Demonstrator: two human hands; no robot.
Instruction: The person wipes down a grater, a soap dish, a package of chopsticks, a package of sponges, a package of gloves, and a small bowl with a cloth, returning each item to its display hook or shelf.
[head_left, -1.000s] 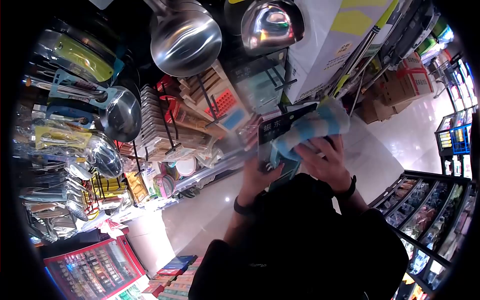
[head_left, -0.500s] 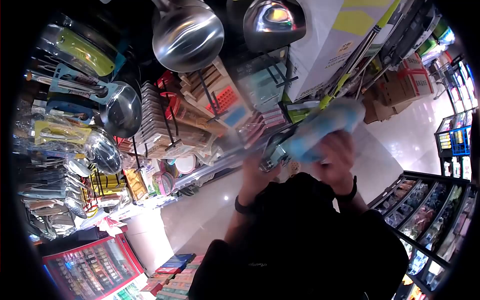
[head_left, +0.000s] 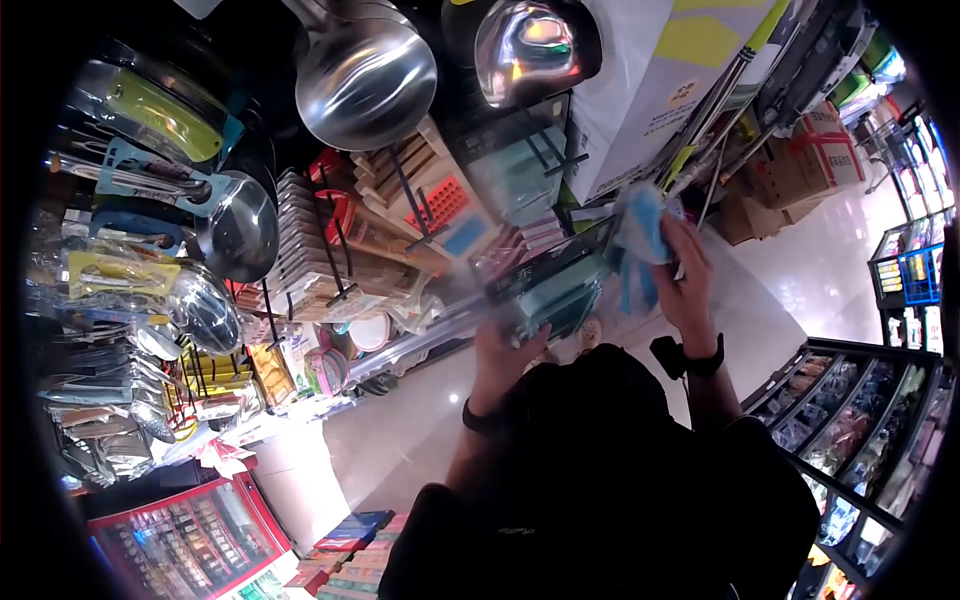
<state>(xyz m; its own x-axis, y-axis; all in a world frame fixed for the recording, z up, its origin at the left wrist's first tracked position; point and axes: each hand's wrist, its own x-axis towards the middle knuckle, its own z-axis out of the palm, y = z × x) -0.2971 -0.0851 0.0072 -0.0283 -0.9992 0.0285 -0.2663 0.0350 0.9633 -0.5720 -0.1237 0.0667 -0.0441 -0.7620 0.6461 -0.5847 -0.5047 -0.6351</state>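
My left hand [head_left: 500,360] grips the near left end of a flat clear package [head_left: 560,295] with a dark header and teal contents; its fingers are partly blurred. My right hand [head_left: 688,275] is closed on a light blue and white cloth [head_left: 642,240], which hangs from the fingers just right of the package. Beyond both hands stands a large white box [head_left: 625,110] with yellow-green patches.
Metal ladles [head_left: 367,85] hang close on hooks at the top and left. Wooden boards [head_left: 330,240] stand on the shelf. Cardboard boxes [head_left: 800,175] sit on the floor at the right. A black display rack [head_left: 840,430] stands at the lower right.
The cloth has moved slightly away from the package and turned more upright in my right hand. The teal package now shows more fully beside my left hand, which has shifted slightly lower.
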